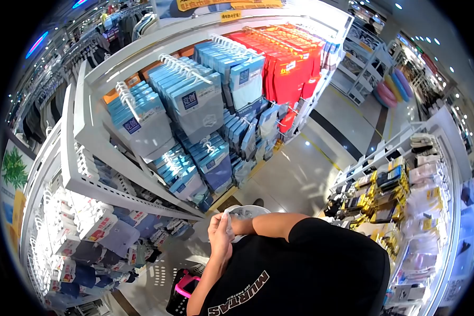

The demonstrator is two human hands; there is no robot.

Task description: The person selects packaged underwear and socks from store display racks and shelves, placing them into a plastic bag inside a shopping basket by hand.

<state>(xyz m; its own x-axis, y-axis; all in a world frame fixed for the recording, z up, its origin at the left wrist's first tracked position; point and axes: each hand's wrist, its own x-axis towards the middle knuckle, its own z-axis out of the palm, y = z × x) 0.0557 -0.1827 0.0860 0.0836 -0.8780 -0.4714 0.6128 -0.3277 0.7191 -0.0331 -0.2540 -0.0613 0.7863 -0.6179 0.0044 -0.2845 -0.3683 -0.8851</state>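
My left hand (219, 231) is raised in front of my chest, fingers closed around a small, pale, partly translucent piece (228, 223) whose kind I cannot make out. My right hand (240, 227) reaches across from the right and meets the left one at that piece. Its fingers are mostly hidden behind the left hand. Just beyond both hands stands a white round tub (258, 209) with greyish, clear-looking items in it.
Packaged garments in blue (200, 102) and red (289, 68) hang on a white rack ahead. Socks (421, 195) hang on the right-hand rack, and more packs (102, 231) on the left. Low left is a black perforated basket (175, 295) with a pink-edged item (184, 284).
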